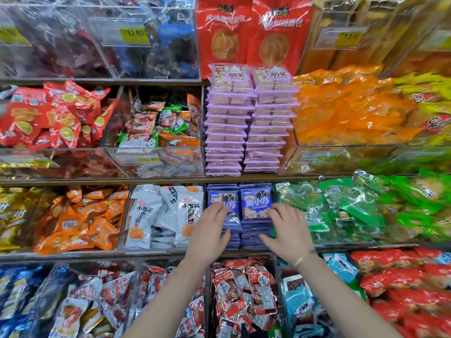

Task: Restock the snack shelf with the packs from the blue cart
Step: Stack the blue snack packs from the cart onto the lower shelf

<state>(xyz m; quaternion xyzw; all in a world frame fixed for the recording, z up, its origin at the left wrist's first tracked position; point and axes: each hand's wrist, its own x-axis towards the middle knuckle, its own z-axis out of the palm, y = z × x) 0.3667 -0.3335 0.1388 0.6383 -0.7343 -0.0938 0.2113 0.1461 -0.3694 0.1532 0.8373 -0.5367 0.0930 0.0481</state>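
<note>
Now, left hand (211, 226) and right hand (289, 231) apart, uncurled, on 2 stacks of flat glossy blue packs (255, 200).

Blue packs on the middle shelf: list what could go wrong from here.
1. Both the left hand and right hand rest on the two stacks of blue packs; an uneven push could slide the top packs forward off the shelf edge.
2. The white packs lean close beside the left stack; the left hand might knock them.
</note>
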